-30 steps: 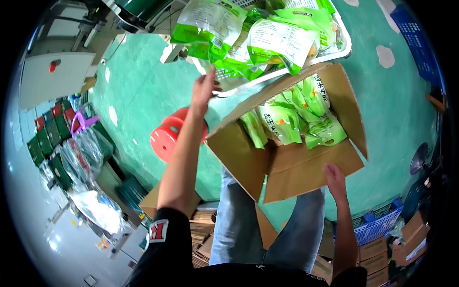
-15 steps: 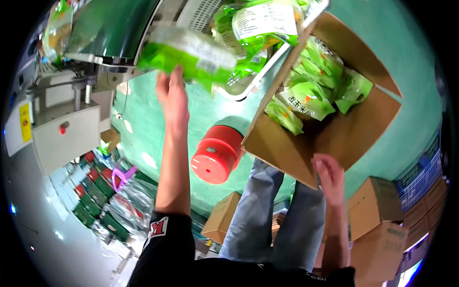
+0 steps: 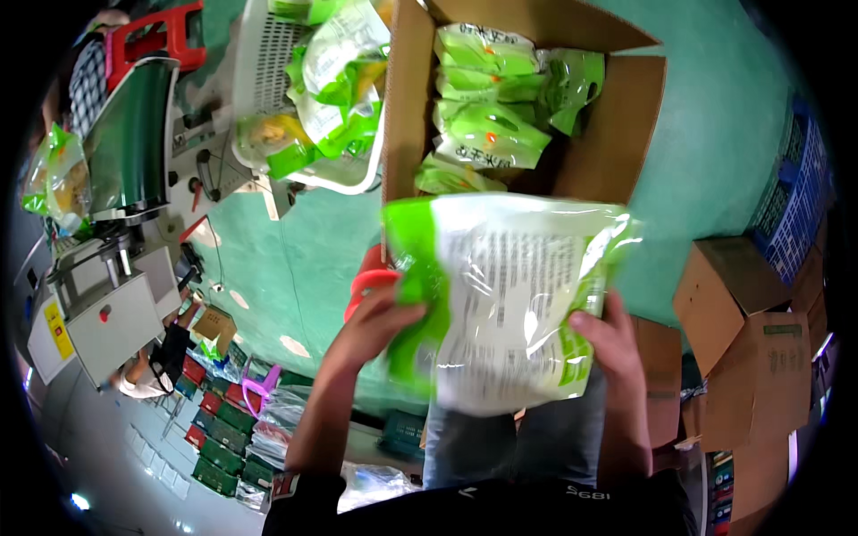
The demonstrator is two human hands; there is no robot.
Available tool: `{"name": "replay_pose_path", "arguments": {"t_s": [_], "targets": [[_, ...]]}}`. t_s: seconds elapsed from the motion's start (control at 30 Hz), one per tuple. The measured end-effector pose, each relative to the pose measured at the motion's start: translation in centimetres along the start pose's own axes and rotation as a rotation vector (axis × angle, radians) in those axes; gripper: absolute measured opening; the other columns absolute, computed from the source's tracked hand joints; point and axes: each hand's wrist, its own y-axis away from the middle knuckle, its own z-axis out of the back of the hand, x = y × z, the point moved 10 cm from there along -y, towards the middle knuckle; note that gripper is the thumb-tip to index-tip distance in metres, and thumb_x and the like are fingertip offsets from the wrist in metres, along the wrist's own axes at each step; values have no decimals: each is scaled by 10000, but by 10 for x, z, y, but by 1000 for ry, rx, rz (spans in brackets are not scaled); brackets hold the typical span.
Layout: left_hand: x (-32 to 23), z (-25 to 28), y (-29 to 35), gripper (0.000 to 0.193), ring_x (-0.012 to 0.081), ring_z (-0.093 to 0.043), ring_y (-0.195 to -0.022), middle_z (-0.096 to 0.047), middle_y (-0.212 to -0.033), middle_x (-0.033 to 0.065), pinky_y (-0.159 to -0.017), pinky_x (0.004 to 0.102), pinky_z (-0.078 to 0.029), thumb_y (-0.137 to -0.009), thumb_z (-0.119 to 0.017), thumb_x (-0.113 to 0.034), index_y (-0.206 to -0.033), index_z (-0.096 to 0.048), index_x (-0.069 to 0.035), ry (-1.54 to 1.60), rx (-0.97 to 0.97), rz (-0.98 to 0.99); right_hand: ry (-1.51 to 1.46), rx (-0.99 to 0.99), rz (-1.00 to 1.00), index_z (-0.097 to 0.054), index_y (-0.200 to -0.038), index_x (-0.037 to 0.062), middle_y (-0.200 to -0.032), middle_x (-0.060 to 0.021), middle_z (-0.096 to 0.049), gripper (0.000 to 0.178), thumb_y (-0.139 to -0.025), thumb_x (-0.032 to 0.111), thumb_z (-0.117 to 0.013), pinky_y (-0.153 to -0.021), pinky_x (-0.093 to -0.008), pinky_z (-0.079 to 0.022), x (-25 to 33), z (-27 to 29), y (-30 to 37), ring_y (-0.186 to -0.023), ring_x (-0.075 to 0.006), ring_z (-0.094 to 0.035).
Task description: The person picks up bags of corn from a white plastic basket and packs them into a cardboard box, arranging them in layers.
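Observation:
Between my two hands, a green and white plastic bag [image 3: 509, 295] is held up with its densely printed white side facing me. My left hand [image 3: 380, 317] grips its green left edge, and my right hand [image 3: 612, 335] pinches the right edge. Just beyond the bag stands an open cardboard carton [image 3: 635, 125], its near part hidden behind the bag. Several similar green bags [image 3: 492, 134] lie inside, packed side by side. Left of the carton, a white plastic basket [image 3: 366, 174] holds more green and white bags [image 3: 344, 67].
A red stool [image 3: 362, 281] is partly hidden behind my left hand. Farther left is a machine with a dark green belt [image 3: 134, 125] and a grey control box [image 3: 112, 326]. Cardboard boxes [image 3: 760, 375] and a blue crate [image 3: 795, 196] stand at right. Other people are partly visible at left.
The bag has come from beside the basket to in front of me. My right hand has left the carton's edge and now grips the bag too. The view has shifted.

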Motion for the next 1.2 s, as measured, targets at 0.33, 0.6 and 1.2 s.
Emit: {"name": "replay_pose_path", "arguments": {"t_s": [0.33,0.6,1.2], "targets": [[-12,-42,-96,336,179,-640,-1016,-625,-1163,90,-828,285,-483,-992,-520,-249,-1241,-527,-24,-200,-22,-380,1345,-565,286,-250,-1432,-53,-1381,-271,-401,853,-802,288,-712,-962,-470,-445,-36,39,-124,-1196,-417,-478],[-118,203,-136,320,132,-602,-691,-620,-775,39,-618,251,-456,-966,-504,-360,-891,-598,-64,-411,-695,-402,1603,-405,170,-236,-1484,32,-1576,-153,-109,801,-840,278,-645,-1142,-474,-243,-107,88,-296,-1413,-351,-222],[-217,130,-54,194,32,-342,-631,-421,-676,-78,-517,234,-243,-948,-582,-175,-798,-578,-52,-573,-774,-822,316,-57,89,-592,-1149,5,-994,-51,-675,298,-958,234,-578,-797,-276,-483,4,19,-191,-872,-140,-626]]}}
